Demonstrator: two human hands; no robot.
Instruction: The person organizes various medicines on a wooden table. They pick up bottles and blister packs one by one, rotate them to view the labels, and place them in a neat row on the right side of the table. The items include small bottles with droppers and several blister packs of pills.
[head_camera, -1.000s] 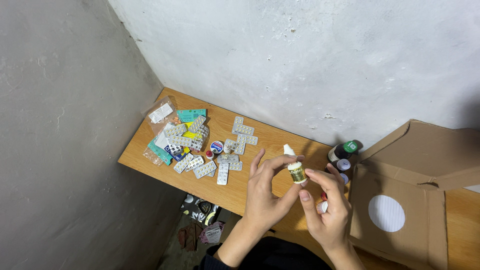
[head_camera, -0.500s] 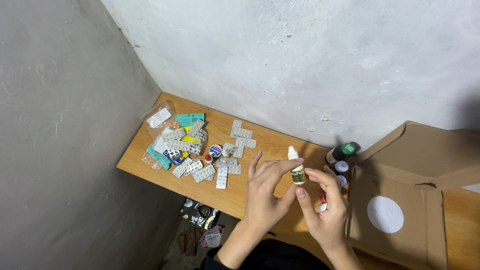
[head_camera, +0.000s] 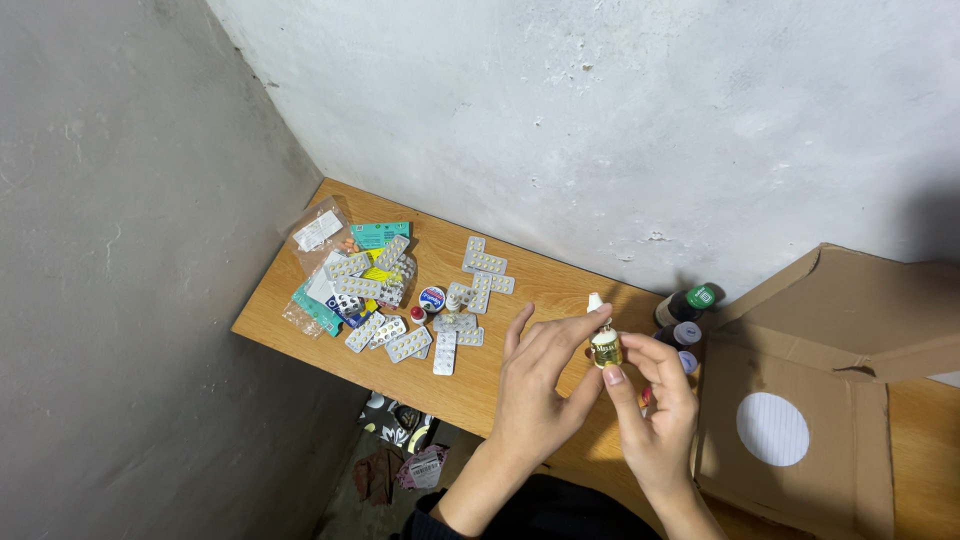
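A small dropper bottle with a white cap and a yellow-gold label is held upright above the wooden table. My left hand pinches it from the left with thumb and forefinger, the other fingers spread. My right hand grips it from below and the right with thumb and fingertips. Small items with red and white parts sit partly hidden under my right hand.
A heap of blister packs, sachets and small round tins lies at the table's left end. Dark bottles with green and white caps stand by the wall. An open cardboard box with a white disc inside lies at the right.
Both hands have shifted the dropper bottle slightly to the right and lower. The view has moved a little; the items on the table lie as before.
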